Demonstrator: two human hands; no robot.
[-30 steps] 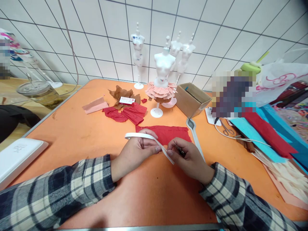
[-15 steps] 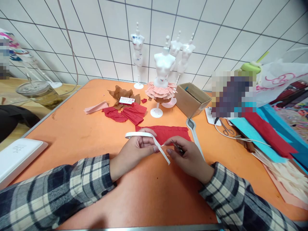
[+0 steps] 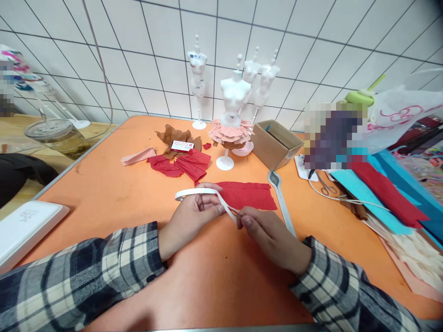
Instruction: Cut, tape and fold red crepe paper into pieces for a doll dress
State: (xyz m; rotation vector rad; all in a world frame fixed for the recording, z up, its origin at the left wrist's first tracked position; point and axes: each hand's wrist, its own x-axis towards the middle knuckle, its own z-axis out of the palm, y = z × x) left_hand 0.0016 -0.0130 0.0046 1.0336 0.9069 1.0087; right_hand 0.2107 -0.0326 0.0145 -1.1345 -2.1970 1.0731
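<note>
A narrow white strip [image 3: 198, 191], like flat tape or ribbon, loops over my left hand [image 3: 188, 221] and runs down toward the right. My left thumb and fingers are closed on it. My right hand [image 3: 273, 237] pinches the strip's lower end between thumb and fingertips; its other fingers curl out of sight. Just beyond both hands lies a flat piece of red crepe paper [image 3: 247, 194]. Behind that stands a small white dress form [image 3: 235, 94] with a pink ruffled paper skirt [image 3: 230, 131] at its waist.
Crumpled red paper [image 3: 194, 163], brown paper [image 3: 166, 138] and a small white-and-red box [image 3: 182, 146] lie at back left. An open cardboard box [image 3: 275, 147] stands behind. Scissors [image 3: 327, 186] and coloured paper sheets [image 3: 367, 198] are at right, a white power bank [image 3: 29, 230] at left.
My right fingers have closed on the strip's end, which hung loose before. The dark metallic thing seen in my right hand no longer shows. My left hand has barely moved.
</note>
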